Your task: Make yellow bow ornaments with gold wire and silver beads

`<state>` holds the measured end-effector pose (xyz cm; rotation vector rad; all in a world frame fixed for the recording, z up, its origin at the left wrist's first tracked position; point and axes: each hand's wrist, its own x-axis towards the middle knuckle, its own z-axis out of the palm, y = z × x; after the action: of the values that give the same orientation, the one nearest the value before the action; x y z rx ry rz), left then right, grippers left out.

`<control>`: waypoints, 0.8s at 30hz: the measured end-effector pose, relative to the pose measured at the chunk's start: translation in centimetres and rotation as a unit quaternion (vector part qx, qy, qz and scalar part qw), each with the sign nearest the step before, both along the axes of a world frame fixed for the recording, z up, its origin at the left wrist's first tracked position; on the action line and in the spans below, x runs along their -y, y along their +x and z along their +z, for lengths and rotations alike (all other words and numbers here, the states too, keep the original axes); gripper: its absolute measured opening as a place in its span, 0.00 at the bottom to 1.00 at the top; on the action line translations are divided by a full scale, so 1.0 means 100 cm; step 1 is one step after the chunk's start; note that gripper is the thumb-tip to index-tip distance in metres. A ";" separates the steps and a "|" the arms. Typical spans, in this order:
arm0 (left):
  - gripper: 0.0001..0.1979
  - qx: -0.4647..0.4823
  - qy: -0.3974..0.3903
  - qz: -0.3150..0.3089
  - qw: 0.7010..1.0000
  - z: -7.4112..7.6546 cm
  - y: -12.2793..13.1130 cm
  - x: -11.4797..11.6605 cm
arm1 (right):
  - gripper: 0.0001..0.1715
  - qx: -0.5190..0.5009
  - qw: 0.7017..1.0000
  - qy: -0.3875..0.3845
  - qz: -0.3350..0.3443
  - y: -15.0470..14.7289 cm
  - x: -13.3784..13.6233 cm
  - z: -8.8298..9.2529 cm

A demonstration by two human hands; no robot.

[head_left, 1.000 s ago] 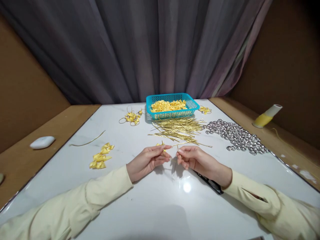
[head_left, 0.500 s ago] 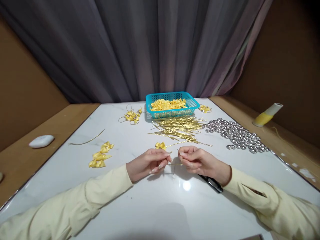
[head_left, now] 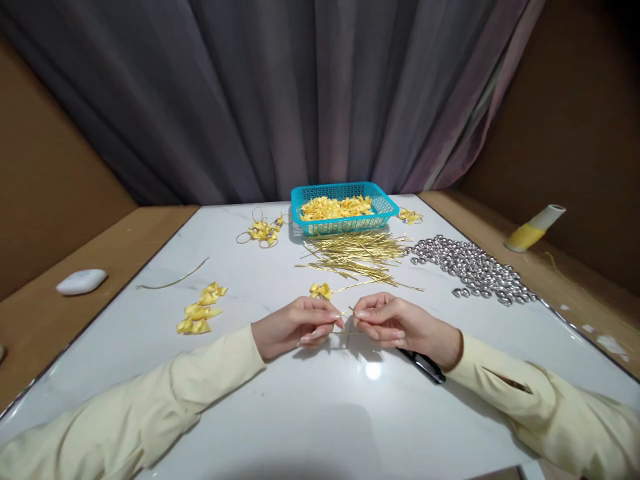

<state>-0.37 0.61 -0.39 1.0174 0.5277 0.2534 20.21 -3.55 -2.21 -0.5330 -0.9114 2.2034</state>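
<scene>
Both hands meet near the middle of the table, pinching a thin gold cord [head_left: 347,333]. My left hand [head_left: 307,322] holds one end between thumb and forefinger, its short tip poking out. The other end is pinched in my right hand [head_left: 387,320], with a tip showing above the fingers. Part of the cord spans the small gap between the hands; the rest is hidden by fingers. Just beyond lies a yellow ribbon bow [head_left: 321,291] beside a loose gold cord [head_left: 354,287]. A black tool [head_left: 425,365] lies partly under my right wrist.
A blue basket [head_left: 345,228] of yellow bows stands at the back, with a pile of gold cords [head_left: 357,253] before it. Silver beads [head_left: 470,267] spread to the right. Several yellow bows [head_left: 200,310] lie left, below finished-looking looped bows [head_left: 264,232]. A white case [head_left: 81,281] sits far left.
My right hand has shifted slightly left, narrowing the gap between the hands. The cord tips at the fingers have turned a little. Everything on the table stays in place.
</scene>
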 end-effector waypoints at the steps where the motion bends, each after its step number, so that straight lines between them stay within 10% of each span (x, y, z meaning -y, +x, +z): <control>1: 0.07 -0.013 0.013 -0.017 1.000 0.001 0.000 -0.001 | 0.03 0.005 1.000 -0.001 0.002 0.000 0.000 0.000; 7: 0.09 -0.087 0.101 -0.127 0.983 0.005 -0.001 -0.002 | 0.05 0.112 0.991 0.043 0.057 0.004 0.001 0.006; 24: 0.11 -0.126 0.183 -0.164 0.961 0.006 -0.001 -0.001 | 0.09 0.213 0.963 0.131 0.098 0.005 0.004 0.006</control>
<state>-0.45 0.69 0.20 1.4905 0.5428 -0.0821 20.72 -3.97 -1.57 -0.8365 -1.5136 2.1267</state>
